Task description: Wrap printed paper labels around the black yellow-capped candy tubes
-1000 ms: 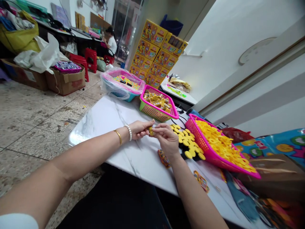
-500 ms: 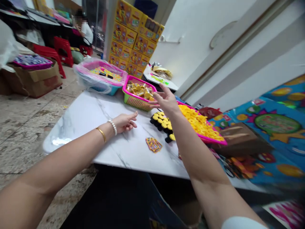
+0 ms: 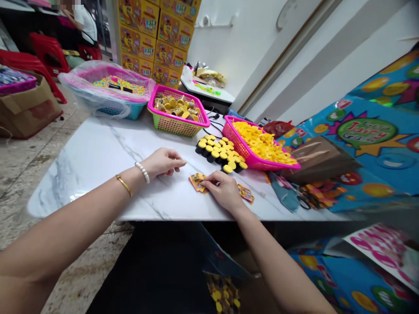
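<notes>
My right hand rests on the white marble table, its fingertips pinching a small stack of colourful stickers. My left hand hovers just left of it with fingers curled together; I see nothing in it. A cluster of black cylinders with yellow caps stands just beyond my right hand. Another small sticker stack lies right of my right wrist.
A pink tray of yellow rings sits at the right. A green-and-pink basket of finished pieces and a plastic-lined basket are farther back. Yellow cartons are stacked behind. A person sits far left.
My right hand dropped from above the green basket down to the sticker stack on the table. My left hand moved slightly right and curled its fingers. The camera view shifted right.
</notes>
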`<state>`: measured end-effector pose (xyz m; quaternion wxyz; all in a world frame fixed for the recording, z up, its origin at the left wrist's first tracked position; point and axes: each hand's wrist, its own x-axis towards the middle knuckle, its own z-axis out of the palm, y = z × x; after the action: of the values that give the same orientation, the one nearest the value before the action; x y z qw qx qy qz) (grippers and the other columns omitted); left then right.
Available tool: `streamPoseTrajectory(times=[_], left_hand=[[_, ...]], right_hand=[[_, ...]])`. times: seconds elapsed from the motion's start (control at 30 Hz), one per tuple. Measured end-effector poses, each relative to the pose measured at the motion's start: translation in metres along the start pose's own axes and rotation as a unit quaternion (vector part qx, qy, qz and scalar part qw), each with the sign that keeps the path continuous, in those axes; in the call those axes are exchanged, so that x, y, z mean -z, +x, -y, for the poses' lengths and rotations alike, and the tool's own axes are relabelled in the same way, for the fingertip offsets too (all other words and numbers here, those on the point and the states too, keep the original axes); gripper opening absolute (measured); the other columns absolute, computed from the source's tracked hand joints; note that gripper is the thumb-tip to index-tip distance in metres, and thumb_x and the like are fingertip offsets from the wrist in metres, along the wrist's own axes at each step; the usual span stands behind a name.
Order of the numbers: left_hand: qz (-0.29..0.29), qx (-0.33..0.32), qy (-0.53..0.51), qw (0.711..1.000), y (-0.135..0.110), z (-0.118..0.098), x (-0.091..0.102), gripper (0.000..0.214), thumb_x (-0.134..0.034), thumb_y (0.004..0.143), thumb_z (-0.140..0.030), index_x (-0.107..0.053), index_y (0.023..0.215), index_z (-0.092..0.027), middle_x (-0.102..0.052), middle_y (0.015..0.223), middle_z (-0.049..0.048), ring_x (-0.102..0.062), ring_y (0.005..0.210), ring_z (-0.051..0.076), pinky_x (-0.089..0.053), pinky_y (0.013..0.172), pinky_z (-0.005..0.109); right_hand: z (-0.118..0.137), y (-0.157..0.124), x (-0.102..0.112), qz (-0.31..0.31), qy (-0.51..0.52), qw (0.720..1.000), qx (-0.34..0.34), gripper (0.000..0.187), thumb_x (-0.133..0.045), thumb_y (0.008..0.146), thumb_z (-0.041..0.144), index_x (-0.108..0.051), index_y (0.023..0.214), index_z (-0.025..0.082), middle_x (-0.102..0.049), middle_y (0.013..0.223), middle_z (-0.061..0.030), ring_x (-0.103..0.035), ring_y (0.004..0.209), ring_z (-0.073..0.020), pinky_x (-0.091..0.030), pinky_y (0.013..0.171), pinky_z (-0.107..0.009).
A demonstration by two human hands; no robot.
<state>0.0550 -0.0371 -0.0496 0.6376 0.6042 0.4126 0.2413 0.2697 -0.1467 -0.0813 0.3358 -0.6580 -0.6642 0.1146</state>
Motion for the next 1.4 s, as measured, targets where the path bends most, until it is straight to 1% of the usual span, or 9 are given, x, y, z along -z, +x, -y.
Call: streamPoseTrajectory(times=[0.37,0.53,0.67,0.77,0.87,0.97,1.07,1.27,1.4], left_hand=[[0.011,-0.016,-0.012,1.0,-0.003,-0.002,-0.004,0.032,-0.073,0.078,-0.043,-0.063,0.074,-0.013,-0.056,0.052,-0.0015,-0.04,0.036,0.005,-0.022,0.036,0.019],[0.013,-0.026,-0.014,0.999,0.005,0.005,-0.006,0.03,-0.08,0.067,-0.038,-0.063,0.073,-0.014,-0.054,0.051,-0.0035,-0.043,0.04,0.006,-0.024,0.037,0.018],[0.025,-0.04,-0.007,0.999,0.009,0.007,-0.003,0.023,-0.076,0.071,-0.03,-0.062,0.064,-0.013,-0.047,0.042,-0.0054,-0.037,0.037,0.005,-0.024,0.04,0.019],[0.011,-0.051,0.012,0.999,0.009,0.007,0.0,0.023,-0.071,0.077,-0.029,-0.063,0.063,-0.013,-0.044,0.039,-0.0054,-0.035,0.036,0.005,-0.023,0.041,0.019],[-0.048,-0.062,0.042,0.996,0.01,0.009,0.002,0.026,-0.065,0.083,-0.034,-0.067,0.07,-0.012,-0.054,0.047,-0.0023,-0.038,0.036,0.006,-0.026,0.041,0.02],[-0.093,-0.087,0.089,0.988,0.013,0.012,0.003,0.025,-0.066,0.082,-0.038,-0.07,0.083,-0.013,-0.066,0.063,0.0008,-0.044,0.039,0.006,-0.031,0.043,0.021],[-0.075,-0.101,0.157,0.98,0.016,0.016,0.003,0.018,-0.072,0.076,-0.032,-0.072,0.082,-0.015,-0.066,0.061,-0.0003,-0.049,0.044,0.008,-0.036,0.047,0.021],[-0.093,-0.07,0.1,0.988,0.015,0.014,0.003,0.024,-0.075,0.072,-0.034,-0.069,0.085,-0.015,-0.06,0.062,-0.0013,-0.047,0.047,0.008,-0.032,0.046,0.021],[-0.029,-0.036,0.025,0.999,0.012,0.01,0.007,0.028,-0.07,0.076,-0.041,-0.068,0.082,-0.014,-0.052,0.053,-0.0036,-0.039,0.044,0.007,-0.026,0.044,0.021]], right_hand=[[0.023,0.033,-0.006,-0.086,0.055,0.995,-0.01,0.014,-0.065,0.08,0.034,-0.067,0.075,0.02,-0.067,0.065,-0.0003,-0.06,0.059,-0.0148,-0.047,0.06,-0.027],[0.039,0.042,-0.018,-0.013,0.166,0.984,-0.058,0.021,-0.072,0.072,0.038,-0.062,0.075,0.019,-0.067,0.067,-0.0013,-0.062,0.061,-0.0154,-0.048,0.058,-0.027],[0.045,0.052,-0.016,0.094,0.311,0.93,-0.169,0.046,-0.08,0.062,0.043,-0.059,0.096,0.02,-0.068,0.072,-0.0003,-0.062,0.056,-0.014,-0.043,0.048,-0.023],[0.043,0.063,-0.016,0.159,0.334,0.907,-0.201,0.043,-0.081,0.06,0.048,-0.061,0.082,0.018,-0.065,0.067,0.0,-0.055,0.05,-0.0101,-0.037,0.045,-0.021],[0.038,0.068,-0.022,0.127,0.284,0.936,-0.166,0.043,-0.068,0.071,0.059,-0.054,0.064,0.019,-0.054,0.054,0.003,-0.042,0.044,-0.0082,-0.03,0.043,-0.022],[0.035,0.066,-0.029,0.051,0.099,0.992,-0.051,0.045,-0.055,0.082,0.054,-0.048,0.053,0.02,-0.045,0.048,0.0025,-0.038,0.046,-0.0101,-0.026,0.046,-0.026],[0.036,0.058,-0.032,0.039,-0.045,0.997,0.058,0.043,-0.051,0.086,0.042,-0.046,0.049,0.019,-0.045,0.049,0.001,-0.04,0.049,-0.0111,-0.026,0.051,-0.028],[0.039,0.05,-0.031,0.002,0.044,0.996,0.083,0.041,-0.049,0.089,0.04,-0.048,0.053,0.019,-0.05,0.056,0.0001,-0.046,0.053,-0.0114,-0.033,0.053,-0.026],[0.038,0.05,-0.032,0.008,0.076,0.995,0.067,0.043,-0.05,0.089,0.041,-0.048,0.052,0.02,-0.049,0.053,0.0007,-0.046,0.052,-0.0117,-0.034,0.051,-0.026]])
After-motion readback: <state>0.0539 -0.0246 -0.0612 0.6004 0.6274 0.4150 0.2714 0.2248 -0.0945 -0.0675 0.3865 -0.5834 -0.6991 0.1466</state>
